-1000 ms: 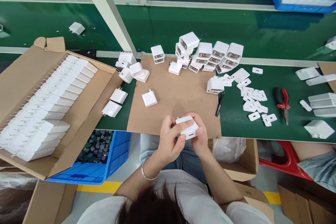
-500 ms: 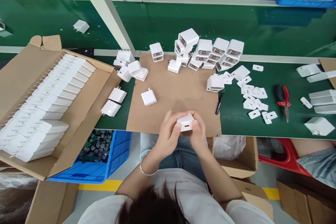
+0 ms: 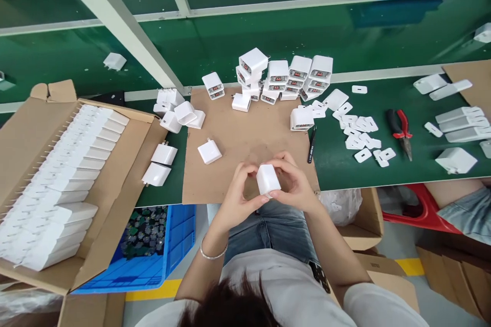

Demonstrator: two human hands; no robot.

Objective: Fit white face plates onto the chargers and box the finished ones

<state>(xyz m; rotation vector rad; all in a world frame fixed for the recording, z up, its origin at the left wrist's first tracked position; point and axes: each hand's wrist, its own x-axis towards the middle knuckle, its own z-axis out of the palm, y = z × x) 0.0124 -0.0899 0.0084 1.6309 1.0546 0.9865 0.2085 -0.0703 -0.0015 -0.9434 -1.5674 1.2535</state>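
Between both hands, above the front edge of the cardboard sheet (image 3: pixel 245 135), is a white charger (image 3: pixel 268 179). My left hand (image 3: pixel 242 195) pinches it from the left with thumb and fingertips. From the right, my right hand (image 3: pixel 293 184) grips the same charger. Its port end is turned out of sight. A single white charger lies on the sheet (image 3: pixel 209 152) left of my hands. Behind stand stacked open chargers (image 3: pixel 278 74) with inner parts showing. A black pen-like tool (image 3: pixel 311 145) rests by the sheet's right edge.
Loose white end caps (image 3: pixel 358 130) and red-black pliers (image 3: pixel 401 133) lie on the green bench to the right. An open carton (image 3: pixel 130 163) of chargers stands left, above a blue crate (image 3: pixel 180 235) of circuit boards. A slanted post (image 3: pixel 115 20) rises behind.
The charger has been turned in my hands, so its port end no longer faces me. Both hands have shifted their grip on it. The camera view has tilted and shifted.
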